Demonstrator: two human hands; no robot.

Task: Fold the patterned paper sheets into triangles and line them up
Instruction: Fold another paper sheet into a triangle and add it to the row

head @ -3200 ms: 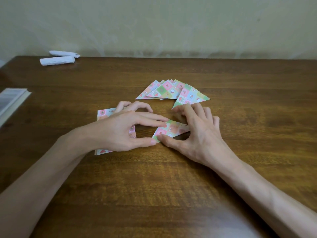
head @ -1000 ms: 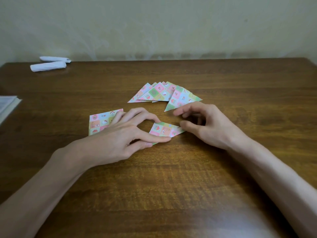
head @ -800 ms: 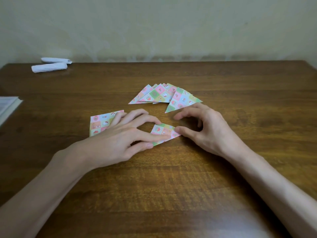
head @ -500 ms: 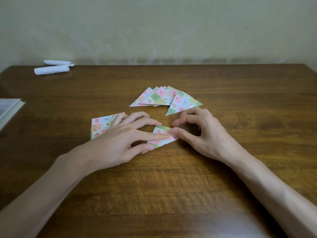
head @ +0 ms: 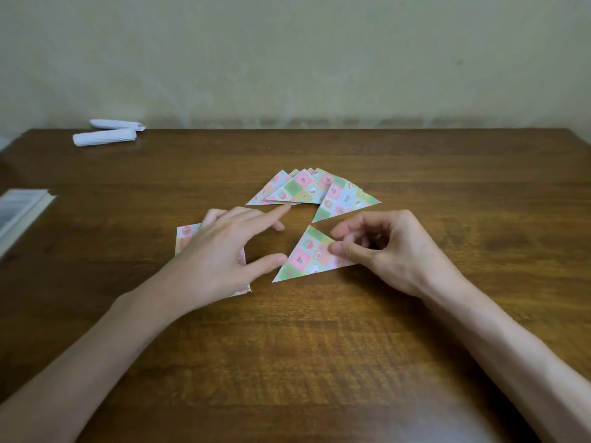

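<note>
Your right hand (head: 393, 251) pinches the folded triangle (head: 305, 259) by its right corner, flat on the counter (head: 319, 346). Your left hand (head: 217, 260), fingers spread and holding nothing, lies over the unfolded sheets (head: 185, 234). Finished triangles (head: 307, 188) lie just beyond the fingertips.

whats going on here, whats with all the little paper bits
A person is folding patterned paper at a wooden table. The right hand pinches a folded triangle by its right edge. The left hand, fingers spread, is over a stack of unfolded sheets. Further back, finished triangles lie in an overlapping fan.
</note>
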